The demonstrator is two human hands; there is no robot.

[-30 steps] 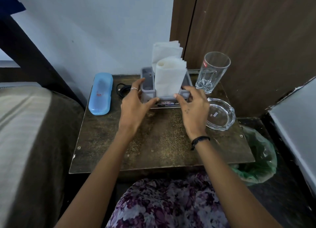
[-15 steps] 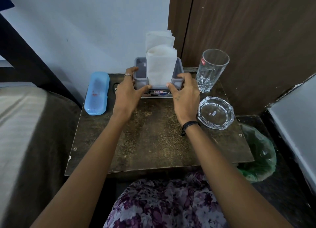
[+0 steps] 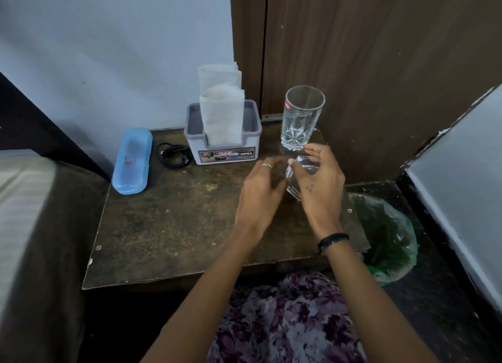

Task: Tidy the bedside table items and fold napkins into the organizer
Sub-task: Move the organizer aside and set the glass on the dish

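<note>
A grey organizer [image 3: 195, 145] stands at the back of the wooden bedside table [image 3: 176, 221], with white folded napkins [image 3: 222, 115] upright in it. Right of it is a tall empty drinking glass [image 3: 301, 118]. Just in front of the glass lies a clear glass ashtray [image 3: 300, 172]. My right hand [image 3: 320, 188] covers the ashtray, thumb on its left rim and fingers curled over its far rim. My left hand [image 3: 260, 194] hovers beside the ashtray's left side, fingers loosely bent and blurred, holding nothing.
A blue plastic case [image 3: 132, 160] lies at the table's back left, and a coiled black cable [image 3: 173, 154] sits between it and the organizer. A bed [image 3: 32, 226] borders the left edge. A bin with a green liner [image 3: 388, 235] stands on the floor at the right.
Both hands have let go of the organizer, which stays at the table's back, and moved right and nearer to the glass ashtray. The right hand now curls around it.
</note>
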